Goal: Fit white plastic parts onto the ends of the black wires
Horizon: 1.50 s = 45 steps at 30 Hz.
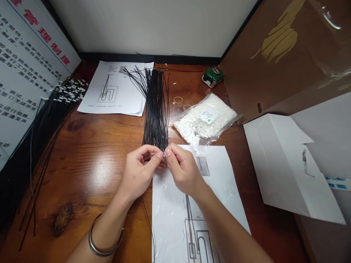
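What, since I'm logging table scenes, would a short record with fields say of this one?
Left hand: pinched shut; held thing too small to tell
Right hand: pinched shut, beside the left
Wires: black bundle, just beyond the hands
Bag: clear, white pieces inside, right of the wires
Sheet: printed drawing, below the right hand
Tape measure: green, beyond the bag

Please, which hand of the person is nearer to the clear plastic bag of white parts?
Right. The right hand is below and left of the plastic bag in the picture; the left hand is farther left.
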Each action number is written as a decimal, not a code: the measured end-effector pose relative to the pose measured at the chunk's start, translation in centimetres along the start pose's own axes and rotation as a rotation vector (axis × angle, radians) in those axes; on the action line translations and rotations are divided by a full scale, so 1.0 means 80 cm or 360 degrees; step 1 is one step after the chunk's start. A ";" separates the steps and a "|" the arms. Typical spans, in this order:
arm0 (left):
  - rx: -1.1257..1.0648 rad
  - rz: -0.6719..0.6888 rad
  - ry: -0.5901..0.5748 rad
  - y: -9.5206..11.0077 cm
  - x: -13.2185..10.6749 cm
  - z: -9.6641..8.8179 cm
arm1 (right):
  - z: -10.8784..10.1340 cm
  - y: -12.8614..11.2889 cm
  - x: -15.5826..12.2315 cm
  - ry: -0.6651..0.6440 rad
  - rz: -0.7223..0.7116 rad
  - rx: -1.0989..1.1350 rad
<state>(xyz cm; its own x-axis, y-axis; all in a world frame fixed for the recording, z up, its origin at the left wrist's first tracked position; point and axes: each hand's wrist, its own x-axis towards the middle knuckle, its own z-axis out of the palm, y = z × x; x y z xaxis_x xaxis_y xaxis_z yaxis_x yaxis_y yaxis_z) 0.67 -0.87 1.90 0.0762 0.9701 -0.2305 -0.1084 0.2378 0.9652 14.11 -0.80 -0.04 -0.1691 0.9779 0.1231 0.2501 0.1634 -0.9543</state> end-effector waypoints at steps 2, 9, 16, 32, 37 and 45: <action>0.0020 0.0019 0.0006 -0.001 0.000 0.000 | 0.000 0.000 0.000 0.0012 -0.0015 -0.0036; 0.0080 0.0056 -0.0047 -0.001 0.001 0.001 | 0.001 0.001 0.000 0.0050 0.0026 0.0008; 0.0042 0.0030 -0.0033 0.000 0.001 0.001 | -0.001 0.000 0.000 0.0033 -0.0003 -0.0012; 0.0028 -0.0057 -0.0066 0.001 0.001 -0.003 | -0.004 -0.001 0.002 -0.0054 -0.0041 -0.0075; 0.0027 -0.0059 -0.0057 0.001 0.002 -0.002 | -0.006 -0.004 0.003 -0.0087 -0.0009 -0.0064; 0.0030 -0.0031 -0.0060 0.000 0.001 -0.003 | -0.005 -0.004 0.003 -0.0125 0.0030 -0.0032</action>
<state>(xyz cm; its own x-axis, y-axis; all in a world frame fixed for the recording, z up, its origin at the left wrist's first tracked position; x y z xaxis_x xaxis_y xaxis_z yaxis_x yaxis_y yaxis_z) 0.45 -0.77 1.87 0.1157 0.9627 -0.2447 -0.0878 0.2553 0.9629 14.39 -0.52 0.39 -0.2384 0.9676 0.0830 0.2728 0.1487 -0.9505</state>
